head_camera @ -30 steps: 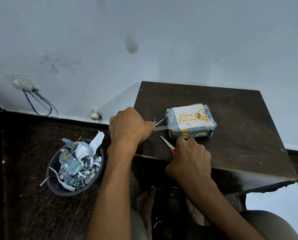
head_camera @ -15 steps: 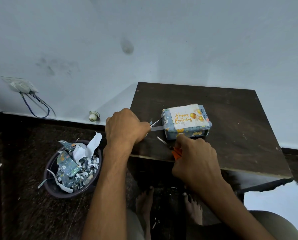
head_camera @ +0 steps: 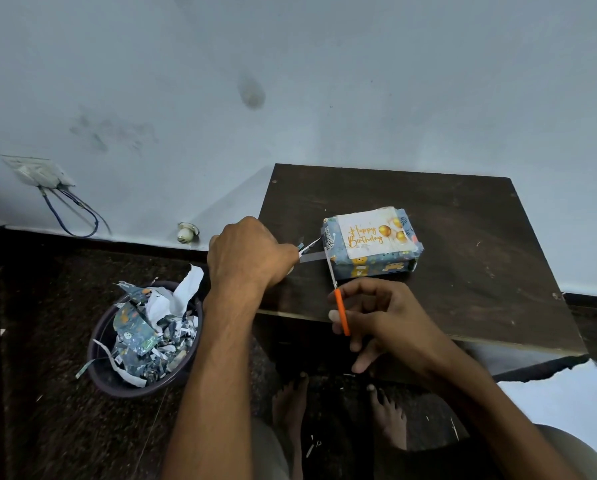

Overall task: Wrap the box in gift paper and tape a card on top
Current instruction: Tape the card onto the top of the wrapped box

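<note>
Home room: bare painted wall (head_camera: 325, 81), wall socket (head_camera: 39, 172), scrap-filled bin (head_camera: 144, 337).

Left hand (head_camera: 252, 252) fisted, pinching; right hand (head_camera: 376, 317) loosely curled, gripping.

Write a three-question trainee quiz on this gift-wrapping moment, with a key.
1. True or false: the card already lies on top of the wrapped box.
2. Which hand grips the scissors? A left hand; B right hand
3. Fill in: the left hand pulls a strip of ____ away from the box's left end.

Key: 1 true. 2 B. 3 tape.
</note>
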A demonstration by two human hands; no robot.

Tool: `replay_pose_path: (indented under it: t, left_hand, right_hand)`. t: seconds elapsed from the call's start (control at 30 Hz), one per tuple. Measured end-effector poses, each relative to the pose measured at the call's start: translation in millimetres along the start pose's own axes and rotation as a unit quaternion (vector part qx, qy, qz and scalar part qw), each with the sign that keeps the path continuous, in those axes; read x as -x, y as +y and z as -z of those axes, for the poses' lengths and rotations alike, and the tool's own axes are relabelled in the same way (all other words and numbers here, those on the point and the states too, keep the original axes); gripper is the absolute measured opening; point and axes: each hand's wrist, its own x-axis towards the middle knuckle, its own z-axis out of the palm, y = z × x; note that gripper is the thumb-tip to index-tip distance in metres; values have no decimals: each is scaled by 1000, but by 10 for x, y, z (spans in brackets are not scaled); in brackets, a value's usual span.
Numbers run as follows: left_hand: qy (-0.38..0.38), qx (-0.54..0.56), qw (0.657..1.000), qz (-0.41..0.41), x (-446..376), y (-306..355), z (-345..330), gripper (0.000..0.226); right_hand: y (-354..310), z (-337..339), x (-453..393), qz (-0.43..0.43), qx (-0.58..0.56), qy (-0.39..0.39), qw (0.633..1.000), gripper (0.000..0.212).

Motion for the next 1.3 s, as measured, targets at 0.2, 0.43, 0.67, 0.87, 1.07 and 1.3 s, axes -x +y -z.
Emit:
replay_pose_path:
  t: [0.2, 0.43, 0.67, 0.87, 1.07, 1.3]
  left_hand:
    - [3, -6, 1000, -2, 20, 2, 13, 20]
    - [8, -11, 1000, -8, -16, -32, -15, 24]
    - [-8, 16, 999, -51, -20, -41, -54, 12]
    - [-18, 29, 997, -63, -39, -54, -81, 21]
    - [-29, 27, 997, -60, -16, -38, -64, 19]
    - [-27, 30, 998, -42, -5, -16, -62, 17]
  right_hand:
    - [-14, -5, 11, -40, -6, -22, 999, 14]
    - [8, 11, -35, -49, -7, -30, 998, 16]
    - [12, -4, -138, -26, -17, -5, 1000, 13]
    - [25, -21, -172, -10, -33, 0, 999, 11]
    - [28, -28, -165, 13, -45, 9, 999, 11]
    - [57, -31, -177, 19, -30, 19, 999, 9]
